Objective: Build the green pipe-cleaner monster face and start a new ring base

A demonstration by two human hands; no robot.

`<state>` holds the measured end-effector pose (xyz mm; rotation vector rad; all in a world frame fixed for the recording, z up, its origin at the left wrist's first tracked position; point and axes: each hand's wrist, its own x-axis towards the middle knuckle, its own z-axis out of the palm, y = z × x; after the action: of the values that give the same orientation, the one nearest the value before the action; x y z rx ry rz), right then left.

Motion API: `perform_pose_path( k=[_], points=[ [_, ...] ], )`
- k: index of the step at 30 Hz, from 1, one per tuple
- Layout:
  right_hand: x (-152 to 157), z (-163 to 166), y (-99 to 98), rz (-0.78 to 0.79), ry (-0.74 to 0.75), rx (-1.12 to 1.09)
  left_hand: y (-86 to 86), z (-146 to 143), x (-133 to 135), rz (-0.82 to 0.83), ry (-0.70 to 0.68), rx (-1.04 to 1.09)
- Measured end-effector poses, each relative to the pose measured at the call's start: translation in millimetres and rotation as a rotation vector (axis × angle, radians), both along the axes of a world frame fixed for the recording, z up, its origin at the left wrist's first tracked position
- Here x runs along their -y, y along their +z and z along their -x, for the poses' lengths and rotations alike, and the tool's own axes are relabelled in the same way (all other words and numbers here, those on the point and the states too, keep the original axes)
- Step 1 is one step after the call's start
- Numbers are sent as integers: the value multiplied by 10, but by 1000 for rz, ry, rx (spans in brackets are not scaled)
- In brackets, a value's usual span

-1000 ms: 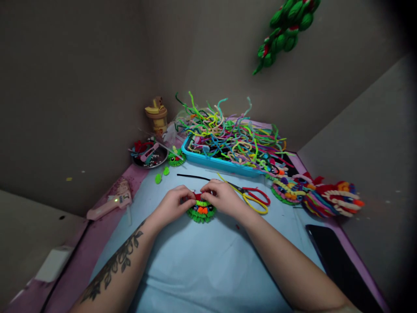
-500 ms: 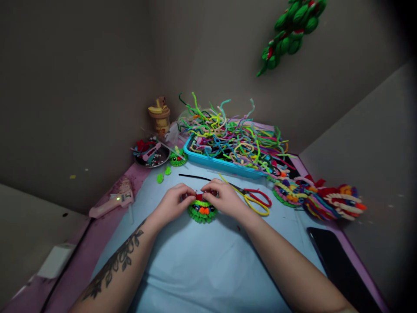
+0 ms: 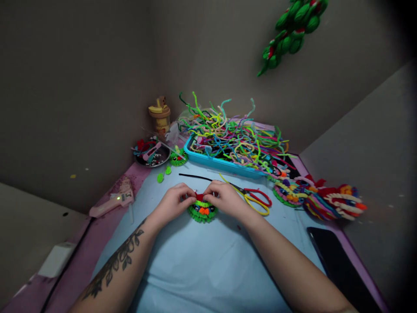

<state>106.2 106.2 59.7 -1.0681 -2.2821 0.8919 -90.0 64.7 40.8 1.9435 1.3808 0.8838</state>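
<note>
Between my hands, over the blue sheet, is a small round pipe-cleaner figure with ruffled green edges, a lime band, dark bead-like spots, an orange middle and a red top. My left hand pinches the red top from the left, thumb and fingers closed. From the right, my right hand pinches the same red part. My fingertips hide some of that upper edge. Just behind my right hand lie scissors with one red and one yellow handle. A black pipe cleaner lies behind the figure.
A blue tray heaped with colourful pipe cleaners stands at the back. Left are a metal bowl, another green figure and a pink glue gun with a cord. Right are finished-looking pipe-cleaner pieces and a black phone-like slab.
Both hands stay pinched at the figure's red top, which shows slightly more between the fingertips. Everything else looks the same apart from a tiny shift of the view.
</note>
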Motion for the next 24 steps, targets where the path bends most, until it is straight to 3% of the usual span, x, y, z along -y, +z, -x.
perform_pose_path(
  k=[8, 19, 24],
  points=[
    [7, 16, 11, -2, 0, 15, -58, 77, -68, -12, 302, -18],
    [-8, -14, 57, 22, -9, 34, -32, 77, -64, -9, 288, -36],
    [-93, -125, 116, 66, -131, -77, -53, 102, -66, -40, 304, -21]
  ],
)
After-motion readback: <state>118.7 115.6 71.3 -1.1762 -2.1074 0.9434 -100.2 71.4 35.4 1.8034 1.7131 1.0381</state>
